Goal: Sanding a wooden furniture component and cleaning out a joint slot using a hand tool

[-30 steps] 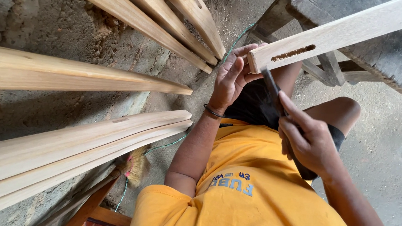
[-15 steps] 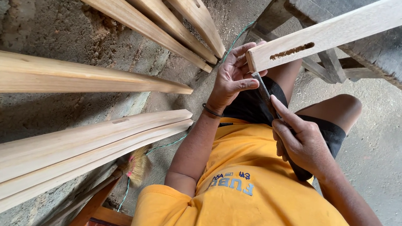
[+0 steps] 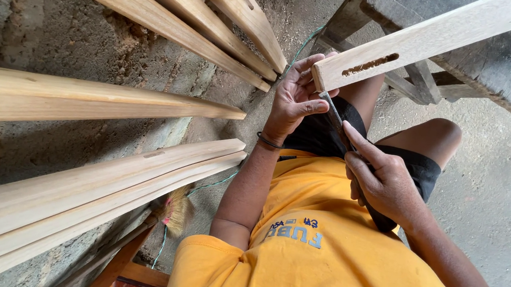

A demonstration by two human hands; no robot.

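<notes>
Clasping the cut end of the slat (image 3: 441, 33) with the left hand (image 3: 294, 100), fingers curled over the top corner, thumb pressed flat against the near face. Clenched round the dark handle of a tool (image 3: 333, 116) with the right hand (image 3: 386, 184), forefinger stretched straight along the blade. Touching the slat's end with the blade tip, just below the left thumb. Held up off the lap, above the dark shorts, slanting up and away to the right across a grey bench (image 3: 489, 53). Cut through near the held end by a narrow slot (image 3: 369, 64). Worn on the left wrist: a dark band (image 3: 268, 141). Further out to the left, leaning along a rough wall (image 3: 41, 35): several pale planks (image 3: 84, 102). Beneath everything, bare concrete floor (image 3: 501, 186).
</notes>
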